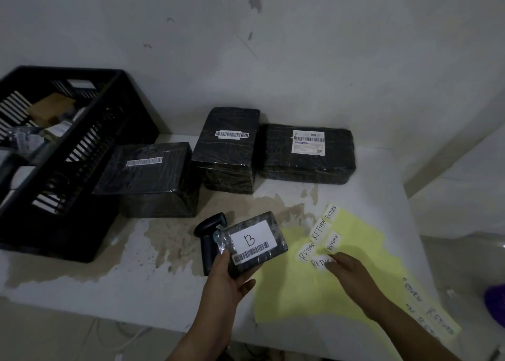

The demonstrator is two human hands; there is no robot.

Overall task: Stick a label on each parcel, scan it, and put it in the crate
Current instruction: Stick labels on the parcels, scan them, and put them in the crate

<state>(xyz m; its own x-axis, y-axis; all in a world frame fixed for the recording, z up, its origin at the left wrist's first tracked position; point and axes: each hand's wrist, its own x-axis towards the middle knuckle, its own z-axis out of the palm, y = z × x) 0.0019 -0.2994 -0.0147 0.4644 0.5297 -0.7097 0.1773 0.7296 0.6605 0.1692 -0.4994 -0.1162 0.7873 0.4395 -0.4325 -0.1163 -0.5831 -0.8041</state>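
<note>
**Parcel B in hand, stickers next**

Left hand [226, 278] grips the small black plastic-wrapped parcel [254, 243] marked B, above the stained white tabletop [136, 278] near its front edge. Right hand [352, 273] is on a white RETURN sticker [321, 262], with a yellow paper sheet [300, 300] underneath. It's too blurry to tell whether it's pinching. The black slatted plastic crate [54, 232] sits well left, with open room between.

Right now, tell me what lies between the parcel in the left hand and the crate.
Head view: the scanner sits just beside the parcel the left hand holds; beyond it only stained, bare table runs to the crate.
</note>
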